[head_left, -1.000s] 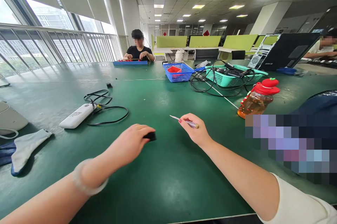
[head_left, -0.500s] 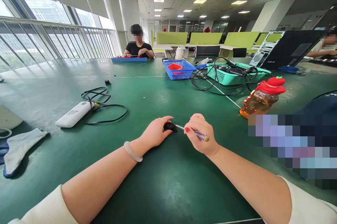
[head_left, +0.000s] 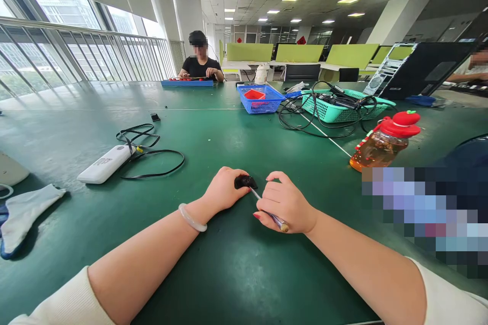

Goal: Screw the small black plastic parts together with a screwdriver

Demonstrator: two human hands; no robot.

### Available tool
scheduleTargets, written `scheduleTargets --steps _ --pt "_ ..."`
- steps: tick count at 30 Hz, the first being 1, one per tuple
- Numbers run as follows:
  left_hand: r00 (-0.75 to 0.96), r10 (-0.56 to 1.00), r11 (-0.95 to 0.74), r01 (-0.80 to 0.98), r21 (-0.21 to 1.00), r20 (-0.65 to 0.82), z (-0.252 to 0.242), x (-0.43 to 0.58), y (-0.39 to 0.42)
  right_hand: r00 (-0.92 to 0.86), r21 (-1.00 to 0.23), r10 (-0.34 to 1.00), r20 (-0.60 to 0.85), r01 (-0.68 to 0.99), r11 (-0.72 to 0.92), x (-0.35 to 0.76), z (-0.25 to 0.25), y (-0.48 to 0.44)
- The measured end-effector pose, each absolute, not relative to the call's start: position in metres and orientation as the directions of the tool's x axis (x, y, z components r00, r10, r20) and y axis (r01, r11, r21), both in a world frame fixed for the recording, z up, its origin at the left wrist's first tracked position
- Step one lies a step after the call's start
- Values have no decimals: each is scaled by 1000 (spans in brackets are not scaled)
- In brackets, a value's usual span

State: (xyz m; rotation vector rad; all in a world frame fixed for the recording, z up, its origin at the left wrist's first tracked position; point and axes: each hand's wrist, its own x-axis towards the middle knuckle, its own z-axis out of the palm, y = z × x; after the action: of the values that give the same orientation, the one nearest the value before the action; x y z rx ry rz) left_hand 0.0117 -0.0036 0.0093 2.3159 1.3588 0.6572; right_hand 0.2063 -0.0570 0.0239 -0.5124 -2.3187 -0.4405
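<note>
My left hand (head_left: 224,188) rests on the green table (head_left: 244,274), its thumb and fingers closed round a small black part (head_left: 246,181) whose exact kind I cannot make out. In my right hand (head_left: 290,204) is a screwdriver (head_left: 281,224) with a clear purplish handle and a thin metal shaft. The shaft points up and left, and its tip meets the near side of the black part by my left thumb. My right index finger is lifted and curved; the other fingers and thumb wrap the handle.
To the left lie a white power bank (head_left: 107,164) with a black cable and a pale glove (head_left: 28,213). Ahead stand a blue basket (head_left: 263,105) and a teal basket (head_left: 328,112) of cables. A red-lidded bottle (head_left: 385,147) is at right. A person (head_left: 200,63) sits opposite.
My right hand has shifted slightly down and its index finger has lifted. The screwdriver now slants more steeply, its tip moved to the near edge of the black part, which has turned a little.
</note>
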Motion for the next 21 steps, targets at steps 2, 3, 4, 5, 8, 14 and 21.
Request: scheduleTargets --steps 2,3,4,5,8,14,21 --pt "430 880 -466 705 535 201 9 11 -3 -688 191 240 685 487 852 206 25 -58" --pt "432 879 -467 704 535 199 9 11 -2 -698 206 240 675 491 847 205 25 -59" --pt "435 878 -468 703 536 198 8 11 -2 -708 220 241 664 493 842 205 26 -59" --pt "438 878 -470 702 535 196 8 11 -2 -717 233 242 653 495 837 204 26 -59" --pt "440 875 -476 703 528 202 8 10 -1 -751 270 249 611 494 827 201 27 -60" --pt "427 881 -466 711 527 203 9 9 -1 -777 290 261 573 490 822 201 28 -58" --pt "413 887 -452 692 564 204 10 9 -2 -698 243 259 668 533 810 204 27 -57"
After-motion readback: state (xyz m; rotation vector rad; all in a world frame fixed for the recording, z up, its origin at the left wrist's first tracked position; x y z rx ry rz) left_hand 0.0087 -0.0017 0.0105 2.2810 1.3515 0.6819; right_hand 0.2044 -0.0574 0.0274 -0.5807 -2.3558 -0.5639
